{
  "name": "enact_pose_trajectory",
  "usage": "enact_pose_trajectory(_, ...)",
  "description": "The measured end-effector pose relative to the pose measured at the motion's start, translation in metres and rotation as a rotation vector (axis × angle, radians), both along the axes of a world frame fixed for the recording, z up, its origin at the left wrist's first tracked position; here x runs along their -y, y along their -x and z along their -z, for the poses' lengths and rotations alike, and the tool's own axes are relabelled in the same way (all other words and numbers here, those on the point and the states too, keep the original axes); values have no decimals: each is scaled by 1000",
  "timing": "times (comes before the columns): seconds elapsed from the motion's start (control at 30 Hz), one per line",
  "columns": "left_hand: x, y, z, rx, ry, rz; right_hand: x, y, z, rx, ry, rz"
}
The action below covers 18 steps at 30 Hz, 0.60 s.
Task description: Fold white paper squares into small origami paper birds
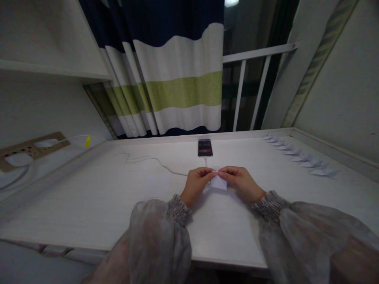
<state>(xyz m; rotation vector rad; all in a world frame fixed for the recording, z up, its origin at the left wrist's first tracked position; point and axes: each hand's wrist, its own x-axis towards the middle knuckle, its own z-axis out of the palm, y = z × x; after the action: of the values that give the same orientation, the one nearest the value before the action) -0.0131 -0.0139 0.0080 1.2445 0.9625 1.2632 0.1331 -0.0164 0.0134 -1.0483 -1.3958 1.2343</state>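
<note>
A small piece of folded white paper (218,183) is held up between my two hands, just above the white desk. My left hand (196,183) pinches its upper left edge between thumb and fingers, and a ring shows on one finger. On the other side, my right hand (241,181) pinches the upper right edge in the same way. The fingertips almost meet at the top of the paper and hide that part. A crease runs across the visible lower part.
Beyond my hands a phone (205,147) lies on the desk (118,213), with a white cable (166,166) trailing left. Several folded paper figures (308,162) stand in a row at the right. A power strip (32,150) is at the left wall; a striped curtain (183,90) hangs behind.
</note>
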Motion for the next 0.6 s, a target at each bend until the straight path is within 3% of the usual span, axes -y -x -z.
enact_pose_trajectory(0.6, -1, -1, -2, 32, -27, 35, 3, 4, -6, -107, 54, 73)
